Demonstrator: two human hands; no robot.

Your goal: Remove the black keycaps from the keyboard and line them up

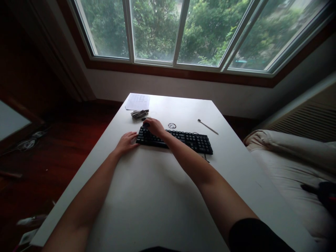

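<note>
A black keyboard (181, 139) lies across the white table. My left hand (127, 142) holds its left end, with the fingers at the side edge and the thumb near the front corner. Over the keyboard's upper left keys, my right hand (155, 126) is closed on a small dark object (146, 124); the fingers cover most of it, so its kind cannot be made out. Just beyond lies a small bundle of dark and grey pieces (140, 114), perhaps loose keycaps. A small round shiny item (172, 126) rests behind the keyboard.
A thin stick with a dark brush-like tip (208, 126) lies at the right on the white table (147, 196). Printed paper (138, 102) is at the far left corner. A bed with pale covers (278, 168) stands to the right, and a window (175, 35) is ahead.
</note>
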